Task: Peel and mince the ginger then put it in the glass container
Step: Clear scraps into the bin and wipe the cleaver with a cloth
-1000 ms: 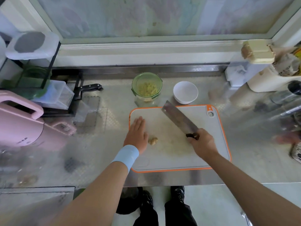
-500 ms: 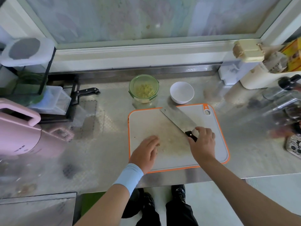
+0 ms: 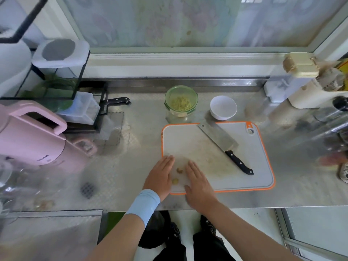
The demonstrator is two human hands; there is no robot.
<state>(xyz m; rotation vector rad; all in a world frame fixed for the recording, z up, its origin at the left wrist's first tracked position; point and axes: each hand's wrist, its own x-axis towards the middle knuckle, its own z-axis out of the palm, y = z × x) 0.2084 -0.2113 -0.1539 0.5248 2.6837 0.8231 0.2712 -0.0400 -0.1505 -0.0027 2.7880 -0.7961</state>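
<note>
Both hands are flat with straight fingers and hold nothing: left hand (image 3: 160, 178) and right hand (image 3: 197, 183) rest at the 7 o'clock corner of the cutting board (image 3: 254, 157), with two small ginger pieces (image 3: 179, 170) between them. Cleaver (image 3: 216, 135) lies loose on the board, blade toward 11 o'clock, handle toward 4. Glass container (image 3: 170, 116) holding minced ginger (image 3: 181, 103) stands on the bench (image 3: 141, 147) at the board's 11 o'clock, white bowl (image 3: 223, 107) at 12.

Window (image 3: 188, 21): far, frosted, daylit
Sill (image 3: 178, 62): white, under window
Counter (image 3: 141, 147): patterned steel
Floor (image 3: 259, 217): pale, near
</note>
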